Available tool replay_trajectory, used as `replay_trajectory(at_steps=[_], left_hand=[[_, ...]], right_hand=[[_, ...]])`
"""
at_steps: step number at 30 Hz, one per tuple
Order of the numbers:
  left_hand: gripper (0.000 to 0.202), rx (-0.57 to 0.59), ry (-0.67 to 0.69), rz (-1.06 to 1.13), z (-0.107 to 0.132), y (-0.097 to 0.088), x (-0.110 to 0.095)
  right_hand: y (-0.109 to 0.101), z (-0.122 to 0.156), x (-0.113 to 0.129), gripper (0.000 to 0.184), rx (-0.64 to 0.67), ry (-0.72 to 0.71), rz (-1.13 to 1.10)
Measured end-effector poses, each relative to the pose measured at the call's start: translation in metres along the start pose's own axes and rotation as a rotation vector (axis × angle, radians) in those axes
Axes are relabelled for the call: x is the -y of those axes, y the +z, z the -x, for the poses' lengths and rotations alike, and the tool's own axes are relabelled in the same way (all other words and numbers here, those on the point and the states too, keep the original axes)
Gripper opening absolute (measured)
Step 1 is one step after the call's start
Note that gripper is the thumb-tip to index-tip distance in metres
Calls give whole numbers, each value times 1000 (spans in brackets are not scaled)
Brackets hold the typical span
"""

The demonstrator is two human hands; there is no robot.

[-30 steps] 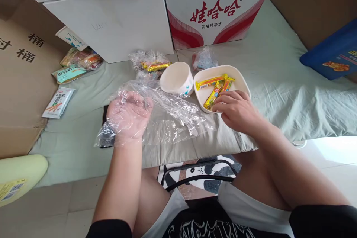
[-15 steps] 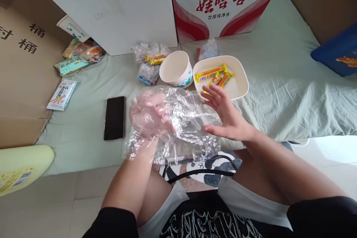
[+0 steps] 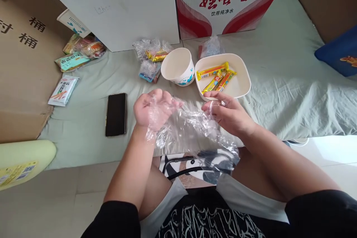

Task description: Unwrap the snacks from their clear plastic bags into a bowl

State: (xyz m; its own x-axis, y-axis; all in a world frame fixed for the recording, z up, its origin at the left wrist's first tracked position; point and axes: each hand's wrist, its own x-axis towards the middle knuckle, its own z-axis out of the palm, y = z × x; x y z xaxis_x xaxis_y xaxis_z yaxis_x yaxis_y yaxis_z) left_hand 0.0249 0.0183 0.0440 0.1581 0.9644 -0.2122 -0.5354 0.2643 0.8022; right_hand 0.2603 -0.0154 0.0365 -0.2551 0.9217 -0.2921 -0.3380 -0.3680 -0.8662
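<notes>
A sheet of clear, crinkled plastic film [image 3: 195,119] stretches between my two hands and hangs over the bed's front edge above my lap. My left hand [image 3: 156,109] has its fingers curled and closed on the film's left end, with some of the film lying over the wrist. At the other end, my right hand [image 3: 230,113] pinches the film between thumb and bent fingers, close to the near rim of a white rectangular bowl [image 3: 244,85]. In that bowl lie several yellow-wrapped snack sticks [image 3: 212,71]. A white paper tub [image 3: 178,67] tilts beside it on the left.
A black phone [image 3: 116,114] lies left of my left hand on the green sheet [image 3: 92,126]. Wrapped snacks [image 3: 152,70] are behind the tub. Snack packets [image 3: 63,90] lie at far left. White cartons [image 3: 217,7] wall off the back; a blue object [image 3: 337,55] stands right.
My left hand has come out from under the film and closed on it. The right hand, spread open before, now pinches the film, which is gathered into a narrower strip.
</notes>
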Motion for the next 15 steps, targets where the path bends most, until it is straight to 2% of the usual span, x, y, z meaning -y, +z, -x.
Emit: replay_trajectory(at_steps=[3, 4, 5, 7, 9, 11, 14, 15], left_hand=[[11, -88, 77, -178, -11, -10, -3], [16, -101, 116, -241, -13, -14, -5], [31, -85, 155, -316, -13, -17, -6], [57, 36, 205, -515, -12, -22, -9], [67, 185, 222, -759, -9, -23, -9], [52, 260, 233, -968, -8, -20, -5], [14, 226, 266, -1089, -9, -17, 2], [12, 202, 282, -1077, -10, -16, 3]], right_hand=[[-10, -7, -6, 31, -186, -139, 72], [-13, -8, -6, 26, -243, -194, 108], [-16, -8, -6, 23, -291, -244, 152], [-21, -7, -3, 18, -359, -326, 244], [-22, -5, 1, 15, -399, -380, 309], [-22, -3, 5, 14, -417, -407, 344], [-21, -2, 7, 13, -425, -432, 375], [-22, -1, 7, 12, -432, -442, 385]])
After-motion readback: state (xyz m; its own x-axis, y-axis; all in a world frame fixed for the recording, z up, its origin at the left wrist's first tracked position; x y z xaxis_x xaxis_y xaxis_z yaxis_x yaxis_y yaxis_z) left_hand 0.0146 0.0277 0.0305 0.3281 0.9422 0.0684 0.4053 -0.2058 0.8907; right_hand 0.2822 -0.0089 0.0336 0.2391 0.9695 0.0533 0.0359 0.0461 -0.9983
